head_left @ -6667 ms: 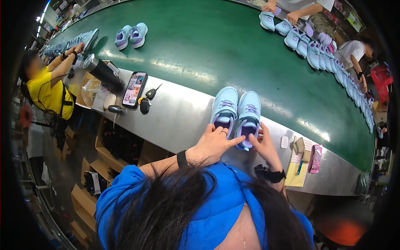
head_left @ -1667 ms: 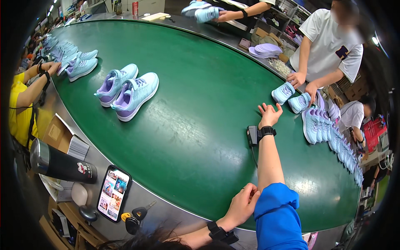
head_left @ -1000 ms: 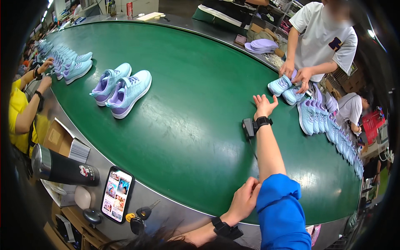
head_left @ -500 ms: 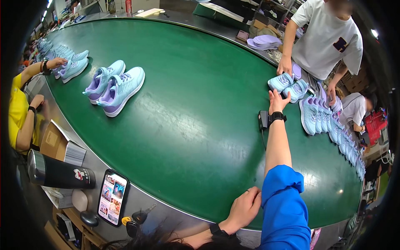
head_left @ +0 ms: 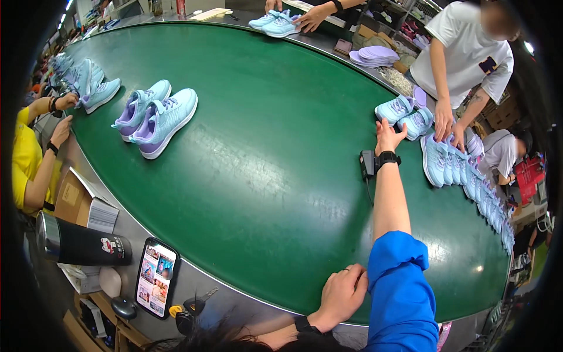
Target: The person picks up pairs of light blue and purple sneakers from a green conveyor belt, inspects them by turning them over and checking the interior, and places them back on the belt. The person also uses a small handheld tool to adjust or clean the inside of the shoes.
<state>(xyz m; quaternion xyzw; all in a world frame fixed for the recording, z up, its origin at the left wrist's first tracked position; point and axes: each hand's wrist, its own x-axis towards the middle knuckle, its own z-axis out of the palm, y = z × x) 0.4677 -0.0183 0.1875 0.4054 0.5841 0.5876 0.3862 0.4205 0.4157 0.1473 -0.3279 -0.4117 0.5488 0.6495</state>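
Observation:
My right hand (head_left: 389,137) is stretched far out over the green surface (head_left: 264,176), fingers and thumb apart. Its fingertips are close to the near side of a light-blue sneaker (head_left: 394,109) and its mate (head_left: 417,123), both with lilac laces; I cannot tell whether they touch. Nothing shows in its palm. A black band with a small black box (head_left: 368,163) is on that wrist. Near the front edge, beside my right elbow, my left hand (head_left: 339,293) rests with fingers curled together and tips hidden; no object shows in it.
A sneaker pair (head_left: 157,120) stands left of centre, with more sneakers (head_left: 101,94) by a person in yellow. A sneaker row (head_left: 446,164) lines the right side, by a person in white. A black tumbler (head_left: 82,239), phone (head_left: 157,277) and keys (head_left: 196,303) lie front left.
Another person's hands have appeared at the far edge with a sneaker pair. The person in white now has both hands at the row. The left-centre pair shifted slightly left and away. My hands barely moved.

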